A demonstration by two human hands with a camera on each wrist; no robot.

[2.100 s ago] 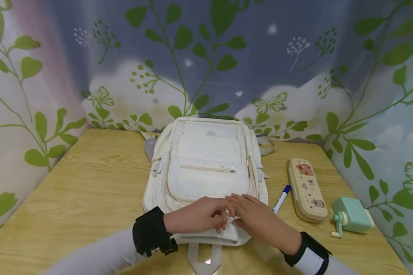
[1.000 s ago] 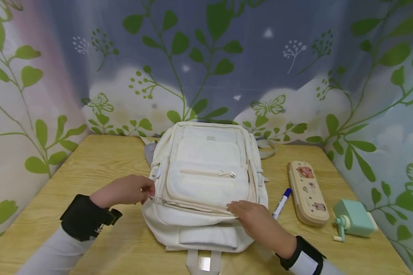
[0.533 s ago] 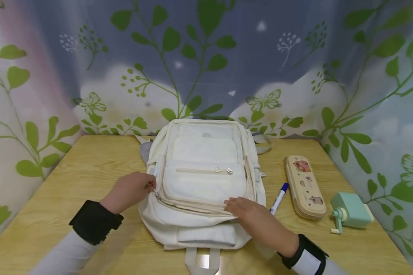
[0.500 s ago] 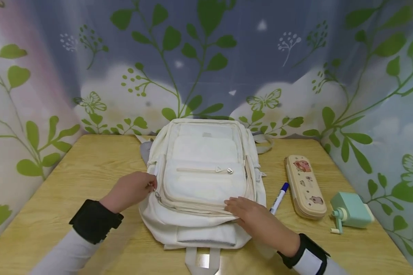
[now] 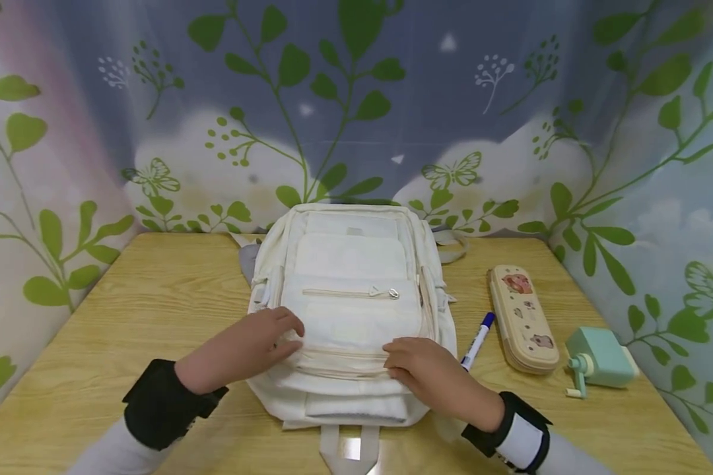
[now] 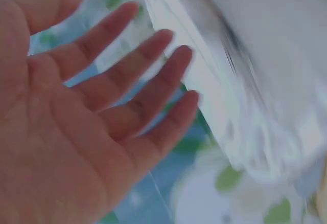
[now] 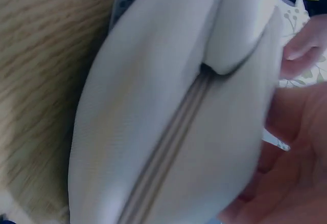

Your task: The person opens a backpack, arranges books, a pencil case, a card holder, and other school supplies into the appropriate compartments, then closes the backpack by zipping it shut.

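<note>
The left hand [image 5: 246, 346] is over the near left part of the bag [image 5: 353, 254], its fingers spread apart and holding nothing. The right hand [image 5: 436, 376] rests on the bag's near right part, fingers pointing left across the near edge of the pocket [image 5: 347, 323]; whether finger and thumb pinch the cloth, I cannot tell. The bag, off-white, lies in the middle of the table [image 5: 172, 300], its far end by the curtain [image 5: 416, 99] and a pale strap [image 5: 329, 447] reaching out from its near end. A short zip [image 5: 341, 293] crosses the pocket, its metal pull at the right. Just right of the bag lies a pen [image 5: 477, 342], blue cap at the far end; beside it on the right is a cream pencil case [image 5: 524, 320], and near right of that a green sharpener [image 5: 603, 356] with its crank facing left. Each wrist wears a black band [image 5: 163, 402].
</note>
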